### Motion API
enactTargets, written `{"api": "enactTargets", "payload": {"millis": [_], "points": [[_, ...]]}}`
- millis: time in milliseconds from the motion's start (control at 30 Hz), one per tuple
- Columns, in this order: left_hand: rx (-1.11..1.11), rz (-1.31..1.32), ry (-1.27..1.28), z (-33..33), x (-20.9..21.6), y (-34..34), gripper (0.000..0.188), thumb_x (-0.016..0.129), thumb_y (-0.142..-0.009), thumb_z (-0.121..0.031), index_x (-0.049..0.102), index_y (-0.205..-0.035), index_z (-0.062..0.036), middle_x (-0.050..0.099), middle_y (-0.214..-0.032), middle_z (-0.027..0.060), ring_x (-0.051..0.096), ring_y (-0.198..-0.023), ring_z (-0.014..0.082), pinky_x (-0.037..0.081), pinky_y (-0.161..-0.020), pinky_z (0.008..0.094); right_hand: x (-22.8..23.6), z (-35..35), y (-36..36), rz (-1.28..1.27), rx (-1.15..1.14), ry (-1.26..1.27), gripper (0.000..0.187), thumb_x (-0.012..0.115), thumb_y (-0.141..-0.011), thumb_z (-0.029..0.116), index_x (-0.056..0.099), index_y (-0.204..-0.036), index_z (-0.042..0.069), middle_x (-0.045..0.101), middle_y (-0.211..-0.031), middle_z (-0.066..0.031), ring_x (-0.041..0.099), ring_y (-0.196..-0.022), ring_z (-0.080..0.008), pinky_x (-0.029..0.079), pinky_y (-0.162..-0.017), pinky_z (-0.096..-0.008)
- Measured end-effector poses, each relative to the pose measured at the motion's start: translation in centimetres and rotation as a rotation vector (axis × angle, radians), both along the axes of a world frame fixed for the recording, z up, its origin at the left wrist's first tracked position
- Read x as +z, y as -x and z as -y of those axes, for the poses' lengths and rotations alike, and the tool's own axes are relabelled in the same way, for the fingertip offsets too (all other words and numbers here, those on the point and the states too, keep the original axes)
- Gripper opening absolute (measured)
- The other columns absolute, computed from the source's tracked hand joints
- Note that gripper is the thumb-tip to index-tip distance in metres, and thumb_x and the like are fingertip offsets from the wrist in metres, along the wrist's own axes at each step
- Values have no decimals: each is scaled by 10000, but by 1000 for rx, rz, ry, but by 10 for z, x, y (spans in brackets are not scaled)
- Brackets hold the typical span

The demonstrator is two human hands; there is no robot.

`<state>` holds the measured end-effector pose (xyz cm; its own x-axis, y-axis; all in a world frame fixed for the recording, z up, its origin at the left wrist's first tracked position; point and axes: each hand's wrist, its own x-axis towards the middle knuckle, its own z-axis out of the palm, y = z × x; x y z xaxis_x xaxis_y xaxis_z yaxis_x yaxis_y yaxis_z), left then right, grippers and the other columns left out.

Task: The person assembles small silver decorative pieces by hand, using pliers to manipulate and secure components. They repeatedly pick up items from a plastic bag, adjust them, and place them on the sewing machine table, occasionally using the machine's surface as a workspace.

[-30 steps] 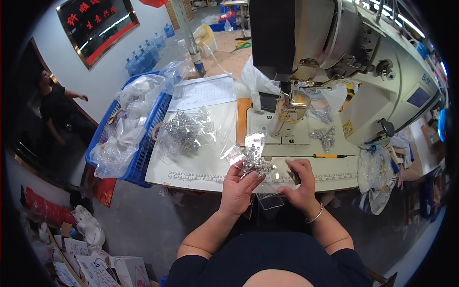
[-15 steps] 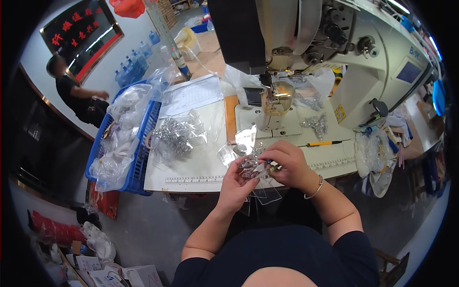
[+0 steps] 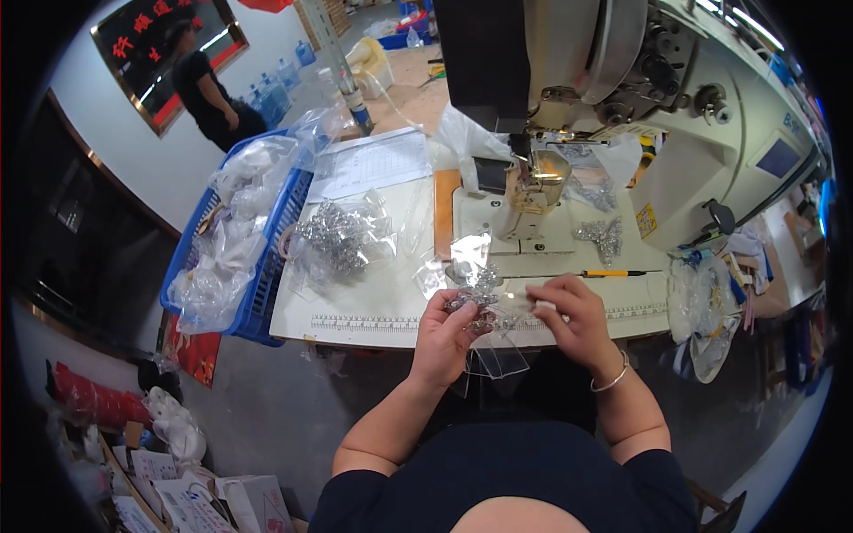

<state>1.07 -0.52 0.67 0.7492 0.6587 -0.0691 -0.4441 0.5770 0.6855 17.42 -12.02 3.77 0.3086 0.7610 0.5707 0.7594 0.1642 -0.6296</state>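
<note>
At the table's near edge my left hand [image 3: 439, 345] is closed on a silvery beaded ornament [image 3: 484, 300], thumb on top. Clear plastic film [image 3: 471, 254] sticks up beyond it, and a clear sheet [image 3: 499, 361] hangs below the table edge. To the right and apart from it is my right hand [image 3: 579, 322], its fingertips pinched together; a small pale thing seems to be between them, too blurred to name. A pile of similar silvery ornaments in clear film [image 3: 338, 238] lies to the left on the table. Another silvery piece [image 3: 600, 240] lies right of the sewing machine's bed.
A large sewing machine [image 3: 702, 151] stands on the white table [image 3: 298, 306]. Left of it are a paper sheet [image 3: 373, 163] and a blue basket [image 3: 262, 293] of plastic bags. A yellow and black pen-like tool [image 3: 613, 273] lies on the right. A person [image 3: 200, 89] stands at the far left.
My right hand has moved right, away from the ornament in my left hand, which keeps its hold. The person at the far left now stands more upright and further right in view. The view has shifted slightly.
</note>
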Motion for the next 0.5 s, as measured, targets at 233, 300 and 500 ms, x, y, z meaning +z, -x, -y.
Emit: {"api": "enactTargets", "payload": {"millis": [233, 300, 500], "points": [[-88, 2, 23, 8, 6, -11, 153, 497, -883, -67, 469, -1032, -87, 589, -992, 82, 599, -886, 190, 506, -724, 331, 9, 3, 0, 305, 9, -60, 228, 737, -649, 156, 660, -858, 106, 590, -751, -16, 563, -634, -186, 456, -537, -285], [-106, -4, -14, 8, 1, -11, 153, 497, -883, -66, 468, -1032, -81, 589, -995, 87, 602, -881, 187, 509, -713, 323, 12, 6, -1, 310, 31, -25, 226, 736, -651, 159, 660, -859, 111, 591, -749, -13, 564, -634, -189, 458, -539, -285], [-116, -10, -48, 9, 3, -14, 157, 500, -877, -45, 465, -1029, -58, 589, -982, 107, 608, -850, 184, 514, -698, 318, 7, 5, -8, 263, 97, -38, 211, 735, -655, 165, 662, -848, 120, 591, -744, -7, 560, -622, -188, 454, -529, -285]]}}
